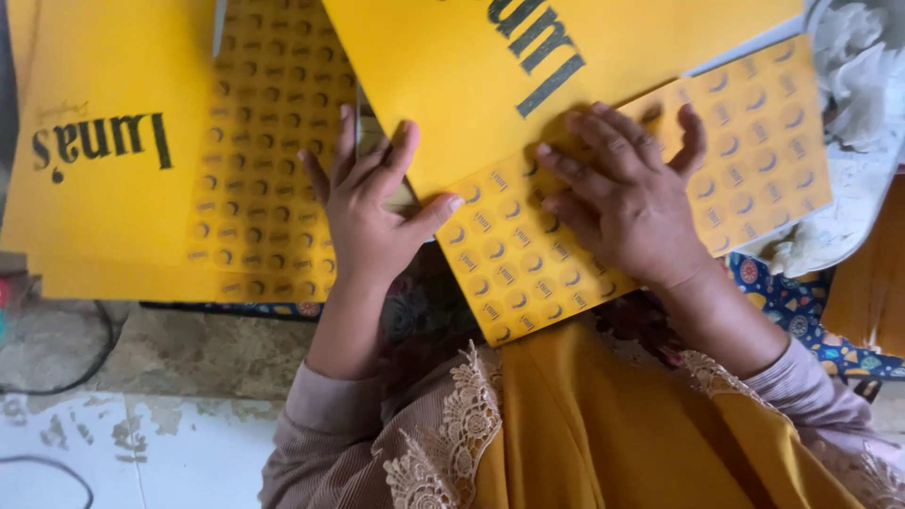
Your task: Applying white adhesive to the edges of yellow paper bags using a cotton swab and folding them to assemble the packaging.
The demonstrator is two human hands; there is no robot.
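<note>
Both hands flat, fingers spread, holding nothing, on yellow sheets.
Patterned sheet (641, 188) runs lower-left to upper-right under right hand (627, 203); left hand (372, 212) at its left end, touching plain sheet (452, 75).

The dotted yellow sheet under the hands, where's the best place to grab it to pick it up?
Probably the far right edge of the patterned sheet. It lies flat, pressed down by the left hand and right hand, and the plain yellow card overlaps its upper left. The right end is bare, so pinch there, coming from the right.
</note>
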